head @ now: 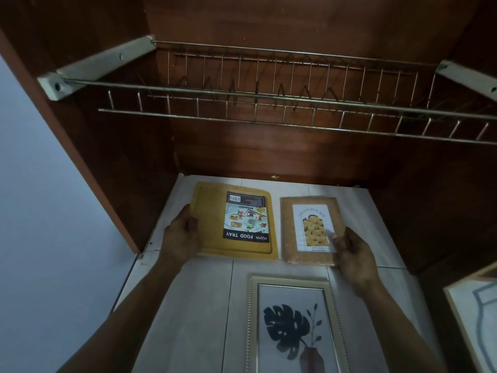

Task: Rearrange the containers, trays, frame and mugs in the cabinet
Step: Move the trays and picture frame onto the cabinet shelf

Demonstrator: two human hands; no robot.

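1. Left hand (183, 232): the fingers grasp the left edge of the yellow food tray (208, 219), thumb on top. The tray lies flat on the white tabletop (193, 305), under the wire dish rack (269, 103).
2. Right hand (352, 254): the fingers grasp the right edge of the brown picture frame (312, 230), thumb on its face. The frame lies just beside the tray, apart from it.
3. Risk: each item is held by one edge only. If lifted, it would likely tilt, slip, or strike the rack rails overhead.
4. Risk: the leaf-print frame (293, 327) lies near, in front of both items. Dragging either one back would probably knock it.
5. Writing: the tray label (246, 216) reads "MAMA FOOD TRAY", upside down to the camera, with a barcode. The frame insert reads "THE GOLDEN AGE". The smaller print is illegible.
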